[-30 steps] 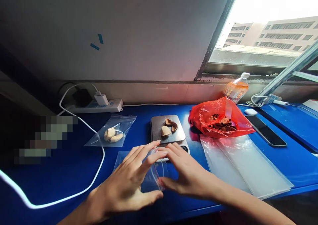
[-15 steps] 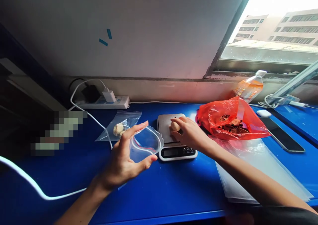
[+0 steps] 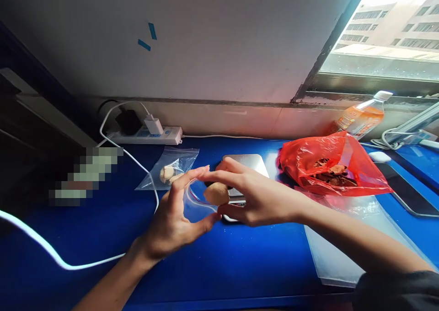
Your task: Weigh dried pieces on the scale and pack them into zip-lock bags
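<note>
My left hand point(image 3: 178, 215) holds a clear zip-lock bag point(image 3: 197, 209) with its mouth spread between thumb and fingers. Between the thumb and fingers of my right hand point(image 3: 247, 192) is a pale, rounded dried piece point(image 3: 216, 194), whose exact kind I cannot make out. It is at the bag's mouth. Behind my right hand stands a kitchen scale point(image 3: 255, 162), its metal plate and display partly covered by the hand. Left of it lies another clear zip-lock bag point(image 3: 185, 155) with pale pieces point(image 3: 167, 174) inside, partly hidden by my left fingers.
A red plastic bag point(image 3: 308, 151) of brown dried pieces point(image 3: 334, 171) sits on the right, over clear plastic bags point(image 3: 338, 242). Beyond are a phone point(image 3: 414, 194), a white case point(image 3: 380, 157) and an orange drink bottle point(image 3: 363, 116). A power strip point(image 3: 168, 136) and white cable point(image 3: 51, 254) lie left.
My right hand has lifted the pale piece off the scale plate and brought it left to the mouth of the bag. My left hand keeps the bag spread. The view has shifted slightly.
</note>
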Action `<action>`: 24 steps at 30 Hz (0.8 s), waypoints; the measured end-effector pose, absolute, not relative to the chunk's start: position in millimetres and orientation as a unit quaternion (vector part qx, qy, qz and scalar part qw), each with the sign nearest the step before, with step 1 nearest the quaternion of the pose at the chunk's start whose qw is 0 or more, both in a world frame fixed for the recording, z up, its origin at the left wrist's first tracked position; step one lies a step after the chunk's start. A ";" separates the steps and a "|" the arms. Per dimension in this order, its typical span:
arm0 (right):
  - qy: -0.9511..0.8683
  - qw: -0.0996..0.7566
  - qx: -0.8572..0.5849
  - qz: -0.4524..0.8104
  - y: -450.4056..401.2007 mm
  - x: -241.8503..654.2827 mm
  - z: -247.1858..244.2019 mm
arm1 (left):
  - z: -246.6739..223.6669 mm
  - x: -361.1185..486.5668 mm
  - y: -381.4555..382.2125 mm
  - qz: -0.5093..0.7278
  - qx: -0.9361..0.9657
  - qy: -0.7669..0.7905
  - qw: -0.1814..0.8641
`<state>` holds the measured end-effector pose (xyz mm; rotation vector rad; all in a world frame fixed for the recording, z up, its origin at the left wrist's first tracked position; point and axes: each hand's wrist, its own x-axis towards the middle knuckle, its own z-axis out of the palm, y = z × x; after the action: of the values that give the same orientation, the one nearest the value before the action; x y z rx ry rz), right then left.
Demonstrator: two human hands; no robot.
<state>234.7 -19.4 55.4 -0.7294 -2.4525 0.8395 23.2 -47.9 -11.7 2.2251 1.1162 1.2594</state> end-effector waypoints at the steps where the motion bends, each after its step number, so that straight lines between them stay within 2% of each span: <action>1: -0.885 0.219 -0.260 0.316 -17.2 233.0 54.7 | -11.5 22.8 -47.8 0.446 0.785 0.397 0.167; 6: -0.830 0.283 -0.258 0.405 -19.1 231.3 39.5 | -8.5 23.5 -47.5 0.443 0.779 0.410 0.172; 10: -0.798 0.344 -0.365 0.333 -38.4 226.9 22.8 | -6.8 27.2 -48.3 0.442 0.774 0.423 0.163; 14: -0.820 0.272 -0.436 0.252 -59.9 221.8 3.2 | -8.6 28.7 -42.4 0.432 0.758 0.473 0.122; 17: -0.839 0.251 -0.430 0.218 -75.0 220.5 -9.4 | -14.9 25.2 -32.1 0.345 0.771 0.528 0.093; 21: -0.820 0.257 -0.427 0.281 -93.1 222.5 -19.3 | -23.7 17.9 -21.1 0.229 0.778 0.577 0.095; 24: -0.778 0.256 -0.453 0.352 -101.9 224.4 -23.4 | -23.3 14.6 -17.4 0.219 0.769 0.581 0.154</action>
<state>224.4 -101.9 -23.4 -1.2287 -2.1121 0.9555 14.6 -17.4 -23.3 2.2037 1.6641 0.6267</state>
